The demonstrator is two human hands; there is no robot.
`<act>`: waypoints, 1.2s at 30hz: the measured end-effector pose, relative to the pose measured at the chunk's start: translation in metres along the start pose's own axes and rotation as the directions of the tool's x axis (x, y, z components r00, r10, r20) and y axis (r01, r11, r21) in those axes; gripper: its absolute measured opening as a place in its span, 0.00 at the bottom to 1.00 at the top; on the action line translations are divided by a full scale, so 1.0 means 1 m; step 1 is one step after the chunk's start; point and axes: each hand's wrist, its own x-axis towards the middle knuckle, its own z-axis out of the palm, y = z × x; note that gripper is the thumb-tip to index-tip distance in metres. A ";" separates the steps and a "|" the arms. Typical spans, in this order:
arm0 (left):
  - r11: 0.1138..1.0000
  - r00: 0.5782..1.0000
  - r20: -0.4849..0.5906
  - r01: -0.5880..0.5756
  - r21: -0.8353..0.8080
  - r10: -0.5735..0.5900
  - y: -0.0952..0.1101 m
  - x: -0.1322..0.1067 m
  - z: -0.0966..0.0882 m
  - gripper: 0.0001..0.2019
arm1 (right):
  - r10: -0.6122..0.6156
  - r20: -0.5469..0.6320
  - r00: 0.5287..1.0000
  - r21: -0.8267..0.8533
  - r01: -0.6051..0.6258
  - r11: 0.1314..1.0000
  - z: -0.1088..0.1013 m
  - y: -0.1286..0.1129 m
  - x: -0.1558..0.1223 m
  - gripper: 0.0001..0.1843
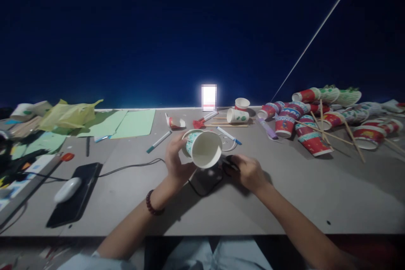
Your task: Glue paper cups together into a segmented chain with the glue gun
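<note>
My left hand point(175, 160) is closed round a white paper cup with a teal pattern point(204, 148), tipped so its open mouth faces me. My right hand point(248, 171) rests on the grey table point(284, 202) just right of the cup, fingers curled over a dark object point(228, 163) that I cannot make out. A dark flat thing point(205, 180) lies under the cup. A beaded bracelet point(151, 203) sits on my left wrist.
A heap of red and green paper cups with wooden sticks point(319, 124) fills the right. Two cups point(238, 112), markers point(158, 141), green paper sheets point(134, 123) and yellow paper point(68, 114) lie behind. A white mouse point(67, 189) on a black pad sits left.
</note>
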 end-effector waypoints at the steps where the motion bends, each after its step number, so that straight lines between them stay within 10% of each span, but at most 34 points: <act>1: 1.000 1.000 0.004 0.001 -0.001 -0.001 0.000 0.000 0.000 0.36 | 0.009 0.010 1.000 0.005 -0.009 1.000 0.000 0.000 0.000 0.17; 36: 0.999 0.997 0.070 0.035 0.036 -0.037 0.003 -0.002 0.000 0.33 | 0.130 0.091 0.987 0.068 -0.136 0.988 -0.007 -0.007 0.009 0.10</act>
